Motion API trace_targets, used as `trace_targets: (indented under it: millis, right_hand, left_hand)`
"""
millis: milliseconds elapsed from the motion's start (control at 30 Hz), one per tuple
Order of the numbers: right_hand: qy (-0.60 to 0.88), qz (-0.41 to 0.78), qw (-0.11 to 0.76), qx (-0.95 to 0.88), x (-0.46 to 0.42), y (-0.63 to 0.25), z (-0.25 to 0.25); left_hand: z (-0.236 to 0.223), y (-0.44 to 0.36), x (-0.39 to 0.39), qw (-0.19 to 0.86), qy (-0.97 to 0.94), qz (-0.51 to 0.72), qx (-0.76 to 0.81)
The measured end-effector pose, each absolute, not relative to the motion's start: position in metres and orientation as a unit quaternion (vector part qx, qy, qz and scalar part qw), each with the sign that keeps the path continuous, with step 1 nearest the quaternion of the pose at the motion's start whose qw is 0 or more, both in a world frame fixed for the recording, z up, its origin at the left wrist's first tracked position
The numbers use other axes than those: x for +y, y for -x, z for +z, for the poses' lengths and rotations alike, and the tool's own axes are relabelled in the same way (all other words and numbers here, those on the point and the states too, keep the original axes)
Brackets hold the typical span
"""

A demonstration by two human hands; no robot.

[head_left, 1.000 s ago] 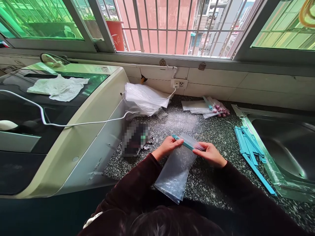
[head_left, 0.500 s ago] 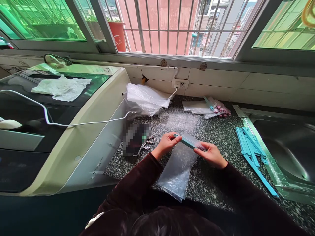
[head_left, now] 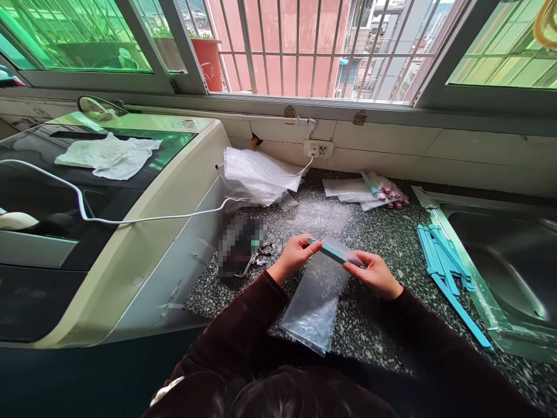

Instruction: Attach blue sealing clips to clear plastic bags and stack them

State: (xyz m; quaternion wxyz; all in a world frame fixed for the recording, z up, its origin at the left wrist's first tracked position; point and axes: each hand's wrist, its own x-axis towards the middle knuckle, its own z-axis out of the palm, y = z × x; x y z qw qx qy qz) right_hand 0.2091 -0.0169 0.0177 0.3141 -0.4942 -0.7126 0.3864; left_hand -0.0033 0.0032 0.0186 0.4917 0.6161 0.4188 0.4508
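Observation:
Both hands hold a long teal bag-sealing clip [head_left: 333, 251] that lies across a clear plastic bag [head_left: 314, 302] near its top edge. My left hand [head_left: 296, 255] is closed, pinching the clip's left end between thumb and fingers. At the other end, my right hand [head_left: 373, 273] is also closed, thumb and fingers gripping the clip's right end and the plastic there. Below the clip the bag hangs down towards the counter's front edge. Whether the clip is fully closed on the plastic I cannot tell.
Several loose teal clips [head_left: 444, 261] lie beside the metal sink [head_left: 500, 249] at right. Bagged pink clips [head_left: 391, 194] and a stack of plastic bags [head_left: 261, 171] sit at the back. A blurred dark object [head_left: 239, 247] is left of my hands, near a washing machine [head_left: 174, 191].
The lower end of the plastic bag has swung slightly to the right. Both hands keep the same grip and place.

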Motion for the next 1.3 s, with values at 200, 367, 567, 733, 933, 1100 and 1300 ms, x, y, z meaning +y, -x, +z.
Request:
trace_targets:
  millis: [200,367,567,733,933,1100,1300]
  right_hand:
    - [0.499,0.385,0.319,-0.708,-0.017,-0.209,0.016]
    - [0.497,0.388,0.348,-0.694,-0.016,-0.211,0.018]
    - [0.507,0.368,0.418,-0.658,-0.013,-0.218,0.023]
    - [0.519,0.339,0.453,-0.641,-0.01,-0.223,0.023]
    - [0.529,0.3,0.482,-0.631,-0.008,-0.226,0.023]
    - [0.529,0.251,0.485,-0.649,-0.009,-0.227,0.018]
    - [0.502,0.226,0.51,-0.661,-0.011,-0.224,0.017]
  left_hand:
    - [0.019,0.002,0.003,0.483,-0.613,0.462,0.421]
    - [0.017,0.001,0.003,0.535,-0.582,0.449,0.415]
    - [0.014,0.0,0.003,0.574,-0.619,0.347,0.41]
    - [0.01,0.001,0.001,0.585,-0.648,0.284,0.396]
    - [0.005,-0.001,0.002,0.552,-0.68,0.278,0.394]
    - [0.001,-0.003,0.003,0.543,-0.683,0.256,0.416]
    - [-0.001,-0.004,0.002,0.529,-0.684,0.25,0.436]
